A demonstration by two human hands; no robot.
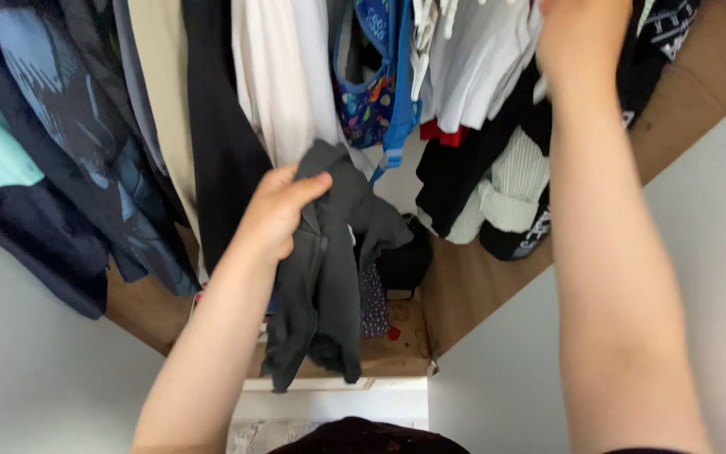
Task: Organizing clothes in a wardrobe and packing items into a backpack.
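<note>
Left hand: the left hand, centre of the frame, is pinched shut around the top of a dark grey garment, thumb over the bunched cloth
Grey garment: hangs limp from that grip at centre, its hem low over the wooden wardrobe floor
Right hand: the right hand, upper right of the frame, is raised among the hanging clothes; its fingers are cut off by the top edge, so I cannot tell whether they are spread or closed
Handling: a firm grip near the collar looks best, so the loose cloth does not slip or drag
Around: white shirts upper centre, a blue patterned piece beside them, a striped top right of centre, dark prints at left
In the way: tightly packed clothes crowd both hands, and a black bag sits just behind the garment
</note>
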